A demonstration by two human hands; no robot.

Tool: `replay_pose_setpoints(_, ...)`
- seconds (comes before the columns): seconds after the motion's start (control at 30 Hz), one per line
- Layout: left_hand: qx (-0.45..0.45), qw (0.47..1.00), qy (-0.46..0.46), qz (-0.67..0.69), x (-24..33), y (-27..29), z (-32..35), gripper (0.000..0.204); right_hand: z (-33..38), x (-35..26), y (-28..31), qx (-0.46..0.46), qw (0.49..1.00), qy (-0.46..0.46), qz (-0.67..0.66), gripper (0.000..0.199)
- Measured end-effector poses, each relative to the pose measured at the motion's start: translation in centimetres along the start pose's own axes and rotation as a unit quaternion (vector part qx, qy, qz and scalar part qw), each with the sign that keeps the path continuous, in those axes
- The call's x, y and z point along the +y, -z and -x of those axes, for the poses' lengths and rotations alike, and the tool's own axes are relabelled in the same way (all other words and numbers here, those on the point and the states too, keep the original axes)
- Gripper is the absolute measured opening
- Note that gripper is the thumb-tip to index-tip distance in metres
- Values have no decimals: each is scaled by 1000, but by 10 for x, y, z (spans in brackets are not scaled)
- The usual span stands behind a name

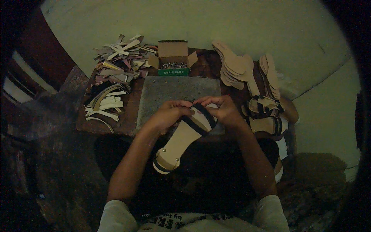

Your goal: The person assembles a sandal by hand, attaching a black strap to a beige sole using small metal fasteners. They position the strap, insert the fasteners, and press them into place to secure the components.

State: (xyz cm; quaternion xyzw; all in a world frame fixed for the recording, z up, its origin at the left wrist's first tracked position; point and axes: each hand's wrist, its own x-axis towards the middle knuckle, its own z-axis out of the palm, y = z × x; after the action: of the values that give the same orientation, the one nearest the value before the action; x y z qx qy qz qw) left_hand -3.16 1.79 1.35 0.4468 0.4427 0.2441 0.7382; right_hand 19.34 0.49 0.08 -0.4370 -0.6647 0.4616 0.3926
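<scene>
A tan sandal (178, 140) with dark crossing straps near the toe hangs slantwise in front of me, its heel toward my lap. Two round metal studs show on its heel part. My left hand (172, 113) pinches the strap edge at the toe end from the left. From the right, my right hand (225, 112) grips the toe end and the dark strap (203, 115), fingertips close to those of the left. What lies under the fingertips is hidden. Behind the hands is a grey flat slab (170, 91) on the wooden table.
An open carton of small nails (173, 69) stands at the back. Piles of cut strap strips (110, 101) cover the table's left side. Stacked tan insoles (234, 65) lie at back right, with strapped sandals (264, 112) near the right edge. A pale wall (270, 23) rises behind.
</scene>
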Motion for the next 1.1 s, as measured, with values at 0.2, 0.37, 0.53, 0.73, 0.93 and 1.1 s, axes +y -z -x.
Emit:
replay_pose_setpoints(0.2,31,999,-13,6,0,-3,0,26,-2,-4,0,-7,999,39,32,15)
replay_pose_setpoints(0.37,31,999,-14,-2,-1,-3,-1,27,-1,-5,-1,13,996,68,60,15)
replay_pose_setpoints(0.53,44,999,1,-16,-1,-6,2,31,2,-5,-3,13,1000,-25,-6,19)
replay_pose_setpoints(0.73,-11,997,21,67,-3,0,2,33,5,-15,-1,23,986,-132,-98,22)
replay_pose_setpoints(0.93,27,996,-6,89,3,-10,7,26,3,-15,-2,31,986,-138,-84,16)
replay_pose_setpoints(1.1,58,998,-29,16,-6,-3,0,27,0,-21,-9,39,992,-115,-44,20)
